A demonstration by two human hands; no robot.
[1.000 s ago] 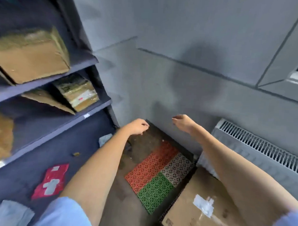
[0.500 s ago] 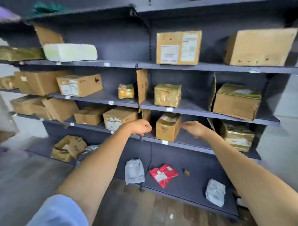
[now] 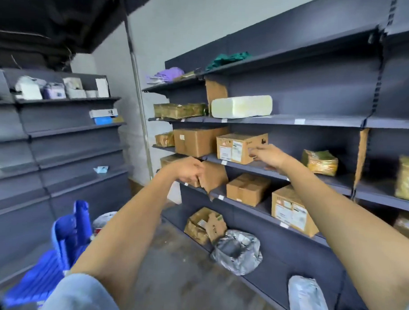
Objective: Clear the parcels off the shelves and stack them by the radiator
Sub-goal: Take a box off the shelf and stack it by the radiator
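Your right hand (image 3: 269, 156) at 1 o'clock touches the labelled box (image 3: 242, 148), fingers loosely spread; your left hand (image 3: 189, 171) at 11 o'clock hangs curled, holding nothing

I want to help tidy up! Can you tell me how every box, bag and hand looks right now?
Left hand: fingers loosely curled, holding nothing.
Right hand: reaching at the labelled box, no grip yet.
Labelled box: closed, upright on the shelf.
Big plain box: closed, beside the labelled box.
Crumpled box: torn open, bottom shelf.
Grey bag: lying crumpled, bottom shelf.
White foam block: lying flat, upper shelf.
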